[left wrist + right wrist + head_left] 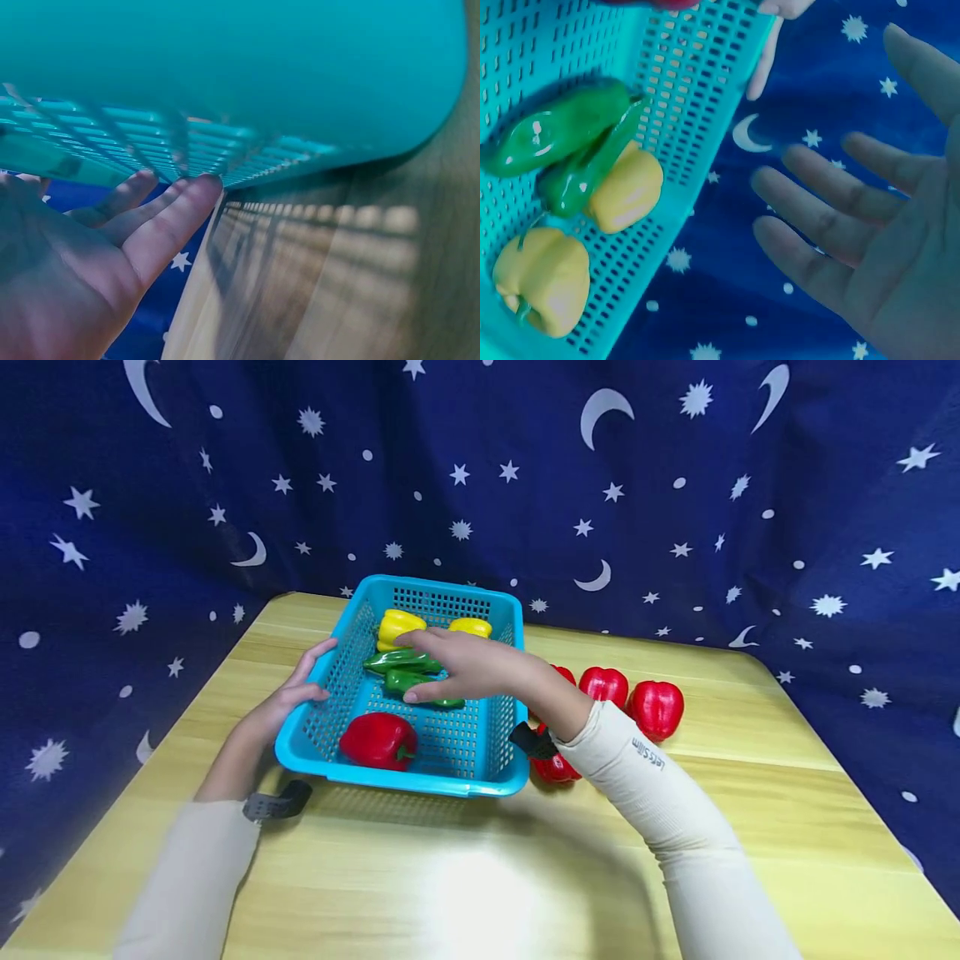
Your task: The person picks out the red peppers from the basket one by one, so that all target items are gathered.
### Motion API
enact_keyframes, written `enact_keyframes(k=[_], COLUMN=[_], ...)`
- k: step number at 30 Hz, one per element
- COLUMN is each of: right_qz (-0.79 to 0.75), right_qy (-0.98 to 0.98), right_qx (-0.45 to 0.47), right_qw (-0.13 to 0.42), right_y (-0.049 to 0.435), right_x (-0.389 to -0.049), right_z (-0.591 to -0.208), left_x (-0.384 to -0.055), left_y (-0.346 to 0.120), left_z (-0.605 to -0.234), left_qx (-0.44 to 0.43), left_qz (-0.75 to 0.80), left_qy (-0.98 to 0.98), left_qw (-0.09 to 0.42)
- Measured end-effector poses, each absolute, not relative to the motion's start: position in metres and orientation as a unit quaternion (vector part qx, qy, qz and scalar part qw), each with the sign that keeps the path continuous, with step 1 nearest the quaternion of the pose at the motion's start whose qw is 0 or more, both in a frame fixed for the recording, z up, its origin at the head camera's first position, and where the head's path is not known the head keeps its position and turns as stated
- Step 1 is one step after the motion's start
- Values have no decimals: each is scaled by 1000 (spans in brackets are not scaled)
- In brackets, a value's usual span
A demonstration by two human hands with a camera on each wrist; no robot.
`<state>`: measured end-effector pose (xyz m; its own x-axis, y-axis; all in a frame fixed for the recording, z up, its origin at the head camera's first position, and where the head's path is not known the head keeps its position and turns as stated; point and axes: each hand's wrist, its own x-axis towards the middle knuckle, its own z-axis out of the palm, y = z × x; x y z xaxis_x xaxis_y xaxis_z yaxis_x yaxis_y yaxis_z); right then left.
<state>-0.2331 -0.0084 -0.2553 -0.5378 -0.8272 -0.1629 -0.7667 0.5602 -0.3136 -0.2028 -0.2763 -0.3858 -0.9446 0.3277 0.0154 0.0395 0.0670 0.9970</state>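
A blue plastic basket (405, 787) with slotted walls stands on the table. My left hand (281, 702) holds its left rim, the thumb at the rim and the other fingers (169, 225) stretched along the outer wall. Spread and holding nothing, my right hand (468, 664) hovers over the basket. Inside lie a red bell pepper (377, 741) at the front, two long green peppers (562, 135) in the middle and two yellow bell peppers (547, 281) at the back. In the head view my right hand partly covers the green and yellow peppers.
Several red bell peppers (657, 710) sit on the wooden table (750, 793) to the right of the basket, some partly hidden by my right forearm. A dark blue curtain (525, 527) with moons and stars hangs behind the table's far edge.
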Motion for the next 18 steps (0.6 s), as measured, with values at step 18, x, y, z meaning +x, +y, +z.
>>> enact_keyframes(k=[18], right_qz=[31], right_qy=[803], right_qx=[-514], right_qw=[299], right_y=[-39], right_x=[-233], right_z=[-289], left_x=[-205], left_y=[-277], left_z=[-386], left_qx=[120], left_qz=[654], left_qy=[740], left_qw=[100])
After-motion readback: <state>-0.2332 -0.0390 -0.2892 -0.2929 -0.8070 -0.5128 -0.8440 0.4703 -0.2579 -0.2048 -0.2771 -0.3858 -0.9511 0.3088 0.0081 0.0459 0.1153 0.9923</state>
